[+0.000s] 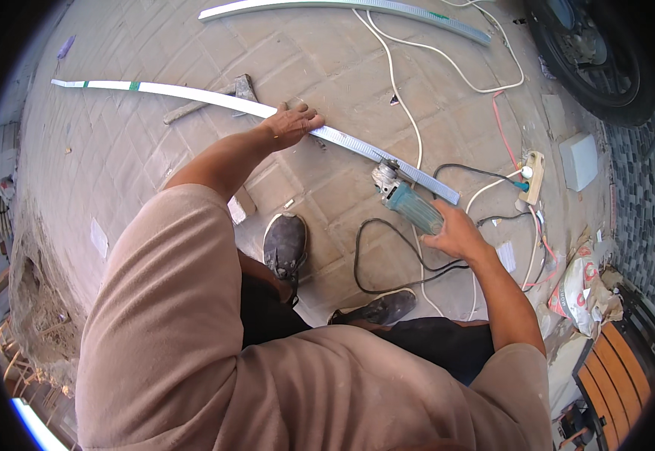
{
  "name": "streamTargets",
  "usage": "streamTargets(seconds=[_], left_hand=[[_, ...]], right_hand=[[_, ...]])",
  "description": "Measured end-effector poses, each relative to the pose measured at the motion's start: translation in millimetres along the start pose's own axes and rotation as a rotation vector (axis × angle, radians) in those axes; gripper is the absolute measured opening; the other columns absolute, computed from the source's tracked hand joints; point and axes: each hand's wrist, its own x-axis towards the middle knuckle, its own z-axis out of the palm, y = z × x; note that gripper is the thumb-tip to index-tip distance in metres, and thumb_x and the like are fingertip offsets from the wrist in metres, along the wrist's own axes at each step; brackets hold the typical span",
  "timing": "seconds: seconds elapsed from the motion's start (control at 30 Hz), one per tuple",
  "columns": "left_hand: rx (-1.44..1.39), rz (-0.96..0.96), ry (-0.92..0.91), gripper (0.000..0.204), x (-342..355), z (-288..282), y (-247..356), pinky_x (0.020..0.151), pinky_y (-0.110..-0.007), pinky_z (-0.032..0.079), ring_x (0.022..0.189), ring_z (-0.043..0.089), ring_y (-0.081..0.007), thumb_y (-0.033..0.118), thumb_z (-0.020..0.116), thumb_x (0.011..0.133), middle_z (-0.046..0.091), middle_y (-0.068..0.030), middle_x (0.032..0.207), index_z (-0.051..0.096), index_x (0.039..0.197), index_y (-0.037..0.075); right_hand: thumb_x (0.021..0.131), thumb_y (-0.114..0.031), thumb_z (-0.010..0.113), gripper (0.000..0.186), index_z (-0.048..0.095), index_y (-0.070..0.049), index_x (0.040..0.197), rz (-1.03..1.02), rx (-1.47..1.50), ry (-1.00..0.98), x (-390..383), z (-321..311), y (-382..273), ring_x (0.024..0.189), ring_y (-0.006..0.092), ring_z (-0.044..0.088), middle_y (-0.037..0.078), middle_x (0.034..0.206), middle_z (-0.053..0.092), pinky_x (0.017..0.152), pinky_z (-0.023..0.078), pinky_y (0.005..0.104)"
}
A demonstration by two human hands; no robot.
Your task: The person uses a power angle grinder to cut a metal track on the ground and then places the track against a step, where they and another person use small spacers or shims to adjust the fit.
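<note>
A long, pale metal profile point(192, 93) with green marks near its far left end lies slantwise in front of me. My left hand point(293, 124) grips it near its middle, fingers wrapped over the top. In my right hand point(459, 231) is a teal angle grinder point(413, 208), held by the rear of its body. The grinder's metal head and disc meet the profile towards its right end; whether the disc is cutting or spinning cannot be made out. A hammer point(245, 89) lies beneath the profile, left of my left hand, its wooden handle pointing left.
Another metal profile point(342, 4) lies at the far side. A power strip point(532, 177) with plugs sits at the right, and cables point(357, 255) loop around the grinder and near my shoes point(286, 244). A wheel point(598, 60), a white block point(578, 161) and a sack point(574, 289) stand farther right.
</note>
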Motion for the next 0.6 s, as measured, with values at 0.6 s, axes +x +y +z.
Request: streamTargets(seconds=[0.6], left_hand=[[-0.018, -0.084, -0.190, 0.037, 3.6, -6.6, 3.1, 0.104, -0.058, 0.040, 0.136, 0.044, -0.0230, 0.039, 0.051, 0.100, 0.053, -0.0022, 0.136, 0.048, 0.135, 0.027]], right_hand=[[0.065, -0.025, 0.080, 0.064, 0.059, 0.000, 0.120, -0.026, -0.026, -0.003, 0.1, -5.7, -2.9, 0.102, 0.0447, 0.064, 0.029, 0.105, 0.067, 0.088, 0.052, 0.0470]])
